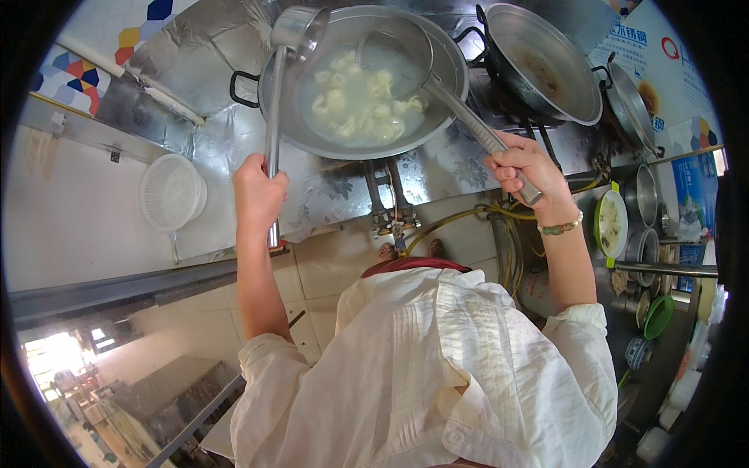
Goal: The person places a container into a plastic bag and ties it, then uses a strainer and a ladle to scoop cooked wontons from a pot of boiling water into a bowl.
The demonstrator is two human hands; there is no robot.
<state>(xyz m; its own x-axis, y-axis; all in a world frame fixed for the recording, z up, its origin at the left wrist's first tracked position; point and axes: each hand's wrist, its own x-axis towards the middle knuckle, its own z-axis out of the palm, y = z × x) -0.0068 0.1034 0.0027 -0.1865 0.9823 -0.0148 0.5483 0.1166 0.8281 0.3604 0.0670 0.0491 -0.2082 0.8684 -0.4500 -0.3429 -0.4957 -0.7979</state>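
Note:
A wide metal wok [368,153] holds cloudy liquid with several pale dumplings [383,111] in it. My left hand [260,190] grips the long handle of a deep metal ladle [301,32], whose bowl is over the wok's left rim. In my right hand [526,169] is the handle of a round wire-mesh skimmer [404,52]; its mesh head lies over the right part of the wok, beside the dumplings. Whether the mesh dips into the liquid, I cannot tell.
Right of the wok stand a second wok [538,64] and a smaller pan [632,105]. A white plastic basket [172,193] is at the left. A green-rimmed dish [610,225] and metal pots [643,193] stand at the right. Yellow hoses [450,222] run below the stove's front edge.

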